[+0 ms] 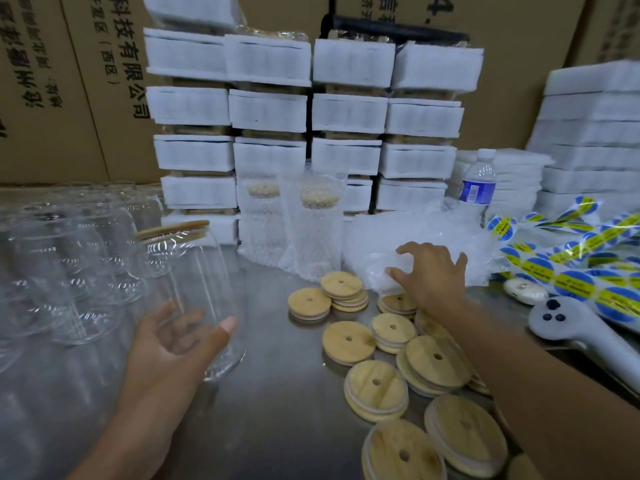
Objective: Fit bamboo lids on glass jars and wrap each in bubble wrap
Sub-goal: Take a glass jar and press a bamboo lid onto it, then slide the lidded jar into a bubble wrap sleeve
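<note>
Glass jar (194, 289) with its bamboo lid (173, 230) on leans in the left hand (173, 344), whose grip curls round its bottom. To its right, bubble wrap (415, 237) lies on the bench (277, 410). The right hand (429, 275) is nearer and touches it with spread fingers; I cannot tell if it holds.

The cardboard box (114, 98) at back left reads "科技有限公司" and "(西区)"; sticker rolls (575, 282) and bottle label (477, 191) are too blurred.

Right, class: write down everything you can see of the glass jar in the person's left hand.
The glass jar is clear, tall and can-shaped, narrowing at the shoulder. A round bamboo lid sits on its mouth. It leans with its top to the left, base by the metal table. The left hand grips its lower half.
</note>
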A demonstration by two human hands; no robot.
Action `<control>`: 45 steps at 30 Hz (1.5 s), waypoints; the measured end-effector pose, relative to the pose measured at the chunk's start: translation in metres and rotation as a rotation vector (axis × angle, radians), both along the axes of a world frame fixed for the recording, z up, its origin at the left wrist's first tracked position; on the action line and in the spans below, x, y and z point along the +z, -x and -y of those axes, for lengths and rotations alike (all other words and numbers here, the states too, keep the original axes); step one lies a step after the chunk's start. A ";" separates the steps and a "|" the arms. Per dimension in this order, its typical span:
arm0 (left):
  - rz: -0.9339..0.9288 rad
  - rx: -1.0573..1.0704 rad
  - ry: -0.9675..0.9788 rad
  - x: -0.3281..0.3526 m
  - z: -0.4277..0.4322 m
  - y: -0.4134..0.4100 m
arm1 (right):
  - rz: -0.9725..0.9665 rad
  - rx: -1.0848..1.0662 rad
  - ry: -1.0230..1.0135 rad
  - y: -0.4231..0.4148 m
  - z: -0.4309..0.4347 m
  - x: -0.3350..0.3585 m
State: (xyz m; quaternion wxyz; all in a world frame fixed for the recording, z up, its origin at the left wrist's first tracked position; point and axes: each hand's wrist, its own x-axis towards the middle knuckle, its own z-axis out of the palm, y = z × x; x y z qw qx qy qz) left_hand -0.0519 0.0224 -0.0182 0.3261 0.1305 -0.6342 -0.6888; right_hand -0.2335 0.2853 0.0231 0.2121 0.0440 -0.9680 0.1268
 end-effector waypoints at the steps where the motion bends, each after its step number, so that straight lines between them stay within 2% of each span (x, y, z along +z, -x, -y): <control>1: 0.003 -0.009 -0.007 0.000 0.000 0.000 | -0.023 -0.010 -0.008 0.000 0.001 0.001; 6: -0.007 -0.018 -0.025 0.001 -0.001 -0.002 | -0.063 -0.022 0.010 -0.004 0.002 0.001; 13: -0.023 0.008 -0.023 0.005 -0.004 -0.005 | -0.224 0.000 0.333 -0.013 0.001 0.023; 18: -0.043 0.020 -0.007 0.011 -0.006 -0.009 | -0.373 0.265 0.400 -0.043 0.016 0.063; 24: -0.081 0.013 0.002 0.015 -0.008 -0.011 | -0.397 0.618 0.410 -0.109 0.047 0.081; 27: -0.096 0.030 -0.001 0.015 -0.006 -0.009 | -0.270 0.709 0.556 -0.141 0.062 0.073; 30: -0.120 0.054 -0.002 0.016 -0.002 -0.009 | -0.058 0.770 0.868 -0.165 0.076 0.069; 33: -0.143 0.072 -0.005 0.019 0.001 -0.013 | 0.123 0.654 1.212 -0.172 0.085 0.061; 36: -0.146 0.085 0.011 0.022 0.004 -0.019 | 0.294 0.522 1.443 -0.171 0.092 0.045; 41: -0.150 0.101 0.090 0.028 0.003 -0.025 | 0.569 0.237 1.542 -0.154 0.097 0.016; 45: -0.136 0.093 0.140 0.029 0.002 -0.025 | 0.759 0.263 1.513 -0.157 0.094 -0.002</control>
